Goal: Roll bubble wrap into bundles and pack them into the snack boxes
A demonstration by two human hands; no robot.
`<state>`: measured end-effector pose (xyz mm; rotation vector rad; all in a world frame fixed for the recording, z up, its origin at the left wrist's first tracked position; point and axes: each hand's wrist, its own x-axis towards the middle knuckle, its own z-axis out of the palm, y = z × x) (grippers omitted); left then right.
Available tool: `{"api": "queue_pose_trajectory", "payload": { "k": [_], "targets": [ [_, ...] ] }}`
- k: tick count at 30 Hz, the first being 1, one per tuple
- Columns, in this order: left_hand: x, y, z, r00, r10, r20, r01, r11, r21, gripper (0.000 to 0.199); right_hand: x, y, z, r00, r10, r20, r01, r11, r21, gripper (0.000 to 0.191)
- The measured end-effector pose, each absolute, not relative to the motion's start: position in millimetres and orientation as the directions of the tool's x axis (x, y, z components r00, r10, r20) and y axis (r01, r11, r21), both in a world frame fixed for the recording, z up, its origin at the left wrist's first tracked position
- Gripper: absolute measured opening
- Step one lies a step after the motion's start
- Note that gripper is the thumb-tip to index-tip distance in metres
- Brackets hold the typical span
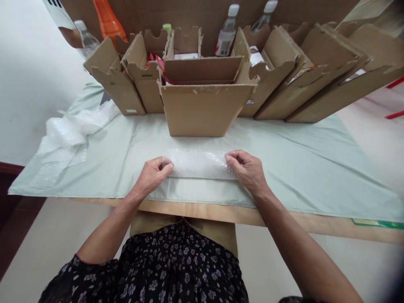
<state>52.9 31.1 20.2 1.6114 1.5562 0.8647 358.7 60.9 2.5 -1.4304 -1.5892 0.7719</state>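
Note:
A flat strip of clear bubble wrap [200, 164] stretches between my two hands, low over the pale green cloth. My left hand [158, 170] pinches its left end between thumb and fingers. At the right end, my right hand [244, 166] grips the strip the same way. Just beyond the strip stands an open cardboard box [202, 109], its front face towards me.
More open cardboard boxes [273, 84] with packets inside stand in a row at the back, with bottles [226, 35] behind them. Crumpled bubble wrap [67, 132] lies at the left on the cloth [303, 168]. The table's wooden edge [202, 210] runs in front of me.

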Motion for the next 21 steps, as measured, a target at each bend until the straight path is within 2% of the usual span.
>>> {"api": "queue_pose_trajectory", "payload": {
  "k": [6,12,15,21],
  "targets": [
    [55.4,41.9,13.3,-0.043,0.999,0.001,0.66,0.028,0.75,0.019,363.9,75.1,-8.3,0.056,0.988,0.142,0.397,0.108,-0.911,0.037],
    [53.8,49.3,13.4,-0.032,0.999,-0.017,0.693,0.035,0.72,0.028,369.5,70.2,-16.7,0.052,0.989,0.138,0.426,0.103,-0.899,0.039],
    [53.7,50.9,9.8,-0.049,0.998,0.035,0.733,0.012,0.68,0.028,367.0,70.2,-19.7,0.063,0.983,0.172,0.523,0.115,-0.845,0.035],
    [58.9,50.9,-7.4,-0.065,0.966,0.249,0.89,-0.057,0.452,0.02,363.1,71.9,-25.7,0.018,0.968,0.249,0.762,0.148,-0.631,0.031]
  ]
}}
